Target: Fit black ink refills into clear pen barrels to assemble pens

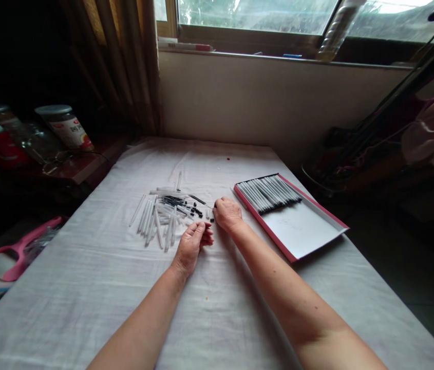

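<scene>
Clear tubes (pixel 158 226) lie left of the loosely curled left hand (pixel 192 241); the narrowed right hand (pixel 227 212) is farther right; both grasps unclear.

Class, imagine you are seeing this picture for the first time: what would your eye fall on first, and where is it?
Probably the red-edged tray, right of centre on the pale cloth, with slim pens lined up across its far part. Next, the loose clear tubes left of the tray, with thin black rods among them. Between them, the left hand and right hand are close together.
</scene>
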`<state>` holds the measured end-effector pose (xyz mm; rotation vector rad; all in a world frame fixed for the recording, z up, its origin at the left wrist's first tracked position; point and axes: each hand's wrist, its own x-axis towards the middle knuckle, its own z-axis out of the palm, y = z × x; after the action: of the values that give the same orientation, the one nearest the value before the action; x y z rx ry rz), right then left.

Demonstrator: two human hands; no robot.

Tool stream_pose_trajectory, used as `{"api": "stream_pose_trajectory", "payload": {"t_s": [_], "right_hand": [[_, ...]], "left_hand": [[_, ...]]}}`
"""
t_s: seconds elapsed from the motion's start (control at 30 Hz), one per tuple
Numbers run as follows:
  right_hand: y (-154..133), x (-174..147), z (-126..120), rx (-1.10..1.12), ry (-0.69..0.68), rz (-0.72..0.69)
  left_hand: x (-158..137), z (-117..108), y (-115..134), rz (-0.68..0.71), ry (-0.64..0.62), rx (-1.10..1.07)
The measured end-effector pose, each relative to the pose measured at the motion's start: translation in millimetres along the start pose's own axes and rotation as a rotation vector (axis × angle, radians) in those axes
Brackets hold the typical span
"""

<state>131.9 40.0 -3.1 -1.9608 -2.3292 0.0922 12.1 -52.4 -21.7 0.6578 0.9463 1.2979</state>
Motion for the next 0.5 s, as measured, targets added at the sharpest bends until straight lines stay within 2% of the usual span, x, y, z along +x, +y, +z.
{"api": "stream_pose_trajectory", "payload": {"t_s": [0.23,0.37,0.43,0.5], "right_hand": [[-2,2,-2,-0.006,-0.043,0.06],[-4,-3,-6,0.007,-0.011,0.07],[-2,-12,-9,0.017,0.031,0.065],[2,-25,-11,0.074,0.087,0.067]], "left_hand": [[-1,-2,0,0.007,-0.022,0.018],[0,-5,-3,0.029,-0.034,0.056],[-1,-6,-4,0.076,-0.033,0.127],[-3,-8,-2,0.206,-0.026,0.296]]}}
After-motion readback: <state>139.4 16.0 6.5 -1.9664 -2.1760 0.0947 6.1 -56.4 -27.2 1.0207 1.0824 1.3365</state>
